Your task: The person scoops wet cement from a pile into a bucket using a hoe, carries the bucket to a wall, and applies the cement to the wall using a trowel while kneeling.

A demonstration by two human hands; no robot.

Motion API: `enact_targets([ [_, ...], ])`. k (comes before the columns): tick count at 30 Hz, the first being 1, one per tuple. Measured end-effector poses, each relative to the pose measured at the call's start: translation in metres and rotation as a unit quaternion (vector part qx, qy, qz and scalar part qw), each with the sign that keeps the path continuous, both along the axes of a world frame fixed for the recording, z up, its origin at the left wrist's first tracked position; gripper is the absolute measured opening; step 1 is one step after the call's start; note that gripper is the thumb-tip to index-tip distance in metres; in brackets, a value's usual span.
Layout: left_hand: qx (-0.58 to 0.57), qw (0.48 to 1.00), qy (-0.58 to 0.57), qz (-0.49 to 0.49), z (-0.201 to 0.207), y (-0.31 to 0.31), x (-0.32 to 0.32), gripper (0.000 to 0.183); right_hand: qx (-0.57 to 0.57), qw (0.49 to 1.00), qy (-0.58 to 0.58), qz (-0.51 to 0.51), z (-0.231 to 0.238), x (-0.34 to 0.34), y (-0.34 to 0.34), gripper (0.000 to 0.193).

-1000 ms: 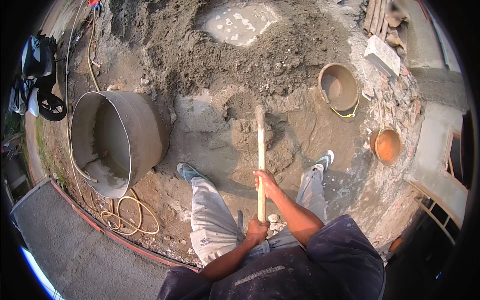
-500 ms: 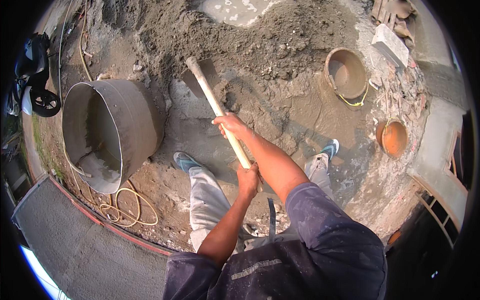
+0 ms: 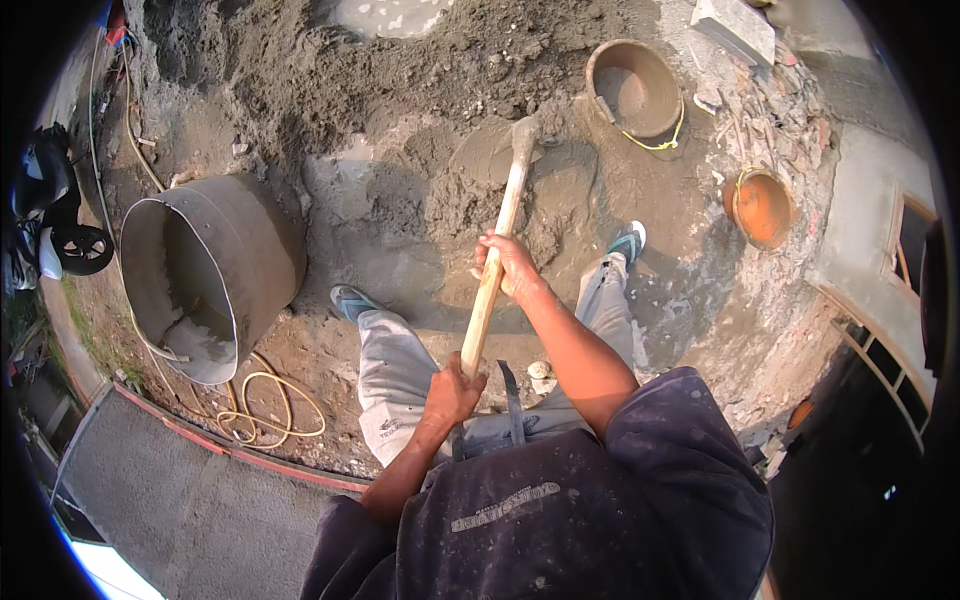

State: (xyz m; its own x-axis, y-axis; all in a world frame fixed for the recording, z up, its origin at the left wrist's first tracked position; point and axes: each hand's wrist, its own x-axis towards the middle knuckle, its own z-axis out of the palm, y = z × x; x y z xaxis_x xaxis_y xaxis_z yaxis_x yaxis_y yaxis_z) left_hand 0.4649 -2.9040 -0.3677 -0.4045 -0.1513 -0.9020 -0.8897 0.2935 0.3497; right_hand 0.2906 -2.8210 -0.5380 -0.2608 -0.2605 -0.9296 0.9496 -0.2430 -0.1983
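Both my hands grip the pale wooden handle of a hoe (image 3: 486, 305). My left hand (image 3: 455, 395) is closed round its near end, by my lap. Higher up the shaft, my right hand (image 3: 512, 265) is wrapped round it with the arm reaching forward. The hoe's head rests at the wet grey mortar (image 3: 455, 200) in front of my feet. Its blade is coated and hard to tell from the mix. Beyond lies a rough heap of sandy mix (image 3: 400, 80) with a milky puddle (image 3: 390, 14) at the top edge.
A large tilted drum (image 3: 265, 240) stands left, with a coiled yellow hose (image 3: 290, 385) near it. To the right are a mortar-stained bucket (image 3: 668, 95), an orange bucket (image 3: 765, 215), rubble and a concrete block (image 3: 735, 30). A parked motorcycle (image 3: 75, 215) is far left.
The hoe's head has swung from the left to the right and gone down onto the mortar. Both hands moved with it, the left one nearer my body. The view shifted slightly.
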Motion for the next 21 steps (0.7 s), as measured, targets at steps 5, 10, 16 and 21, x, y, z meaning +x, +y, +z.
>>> enact_targets([
  [5,0.045,0.992,0.062,-0.1,0.058,-0.039,0.002,0.059,0.085,0.985,-0.047,-0.142,-0.024,0.05,0.044,0.017],
  [10,0.218,0.965,0.009,0.145,0.079,-0.044,0.022,0.057,0.15,0.912,-0.284,-0.257,-0.049,0.166,0.105,0.018],
  [16,0.072,0.963,0.166,0.199,-0.045,0.009,0.027,0.031,0.199,0.815,-0.403,-0.366,-0.118,0.279,0.153,0.017],
  [21,0.141,0.866,0.183,0.444,-0.123,0.016,-0.003,0.011,0.181,0.802,-0.383,-0.421,-0.173,0.266,0.132,0.013],
])
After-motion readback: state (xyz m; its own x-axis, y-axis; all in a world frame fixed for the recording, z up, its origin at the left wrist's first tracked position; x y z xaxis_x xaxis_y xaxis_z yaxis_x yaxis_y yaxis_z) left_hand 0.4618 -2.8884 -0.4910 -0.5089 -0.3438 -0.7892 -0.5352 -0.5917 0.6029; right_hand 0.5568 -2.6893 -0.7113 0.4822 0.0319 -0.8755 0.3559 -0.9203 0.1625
